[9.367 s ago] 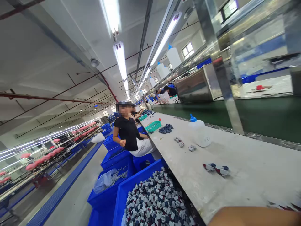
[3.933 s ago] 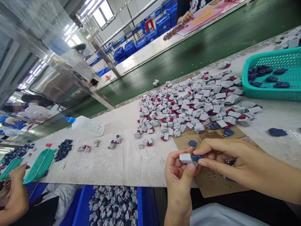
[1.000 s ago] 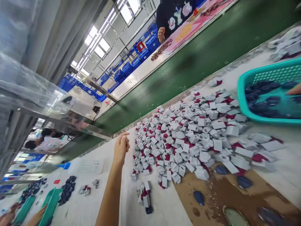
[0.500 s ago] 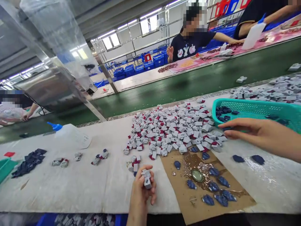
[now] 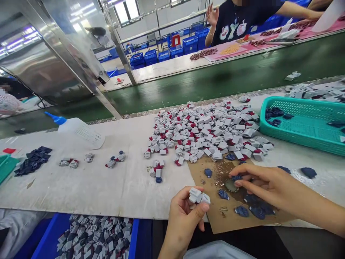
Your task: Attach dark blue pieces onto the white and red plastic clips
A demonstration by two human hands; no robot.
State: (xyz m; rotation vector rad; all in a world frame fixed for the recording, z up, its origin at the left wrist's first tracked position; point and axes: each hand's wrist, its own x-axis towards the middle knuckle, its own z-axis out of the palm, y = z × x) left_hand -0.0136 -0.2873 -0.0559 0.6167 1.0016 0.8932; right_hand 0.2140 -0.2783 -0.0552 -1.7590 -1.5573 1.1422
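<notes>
A small, navy-blue, ridged piece (image 5: 236,177), apparently plastic, is pinched narrowly between the thumb and fingertips of the right hand (image 5: 272,183), over a round, pale, shallow disc (image 5: 231,185); whether piece and disc touch, I cannot tell. Half a second ago that hand was at the near rim of the teal-green perforated plastic basket (image 5: 299,135); now it is over the damp brown cardboard sheet (image 5: 211,214). Fetching the piece therefore looks done, and the work seems to have come to the disc and its wet patch.

The left hand (image 5: 185,216) stays curled around a light-grey, blocky part (image 5: 198,196), thumb against it, just beside the cardboard's left edge. So both parts are in hand but apart, seemingly not yet joined.

Around the disc lie loose navy-blue pieces (image 5: 223,194). Behind the cardboard spreads a heap of grey-and-maroon blocky parts (image 5: 207,133), and well to the left a white, blue-nozzled plastic bottle (image 5: 81,133) lies tipped on the whitish worktable (image 5: 107,190)
</notes>
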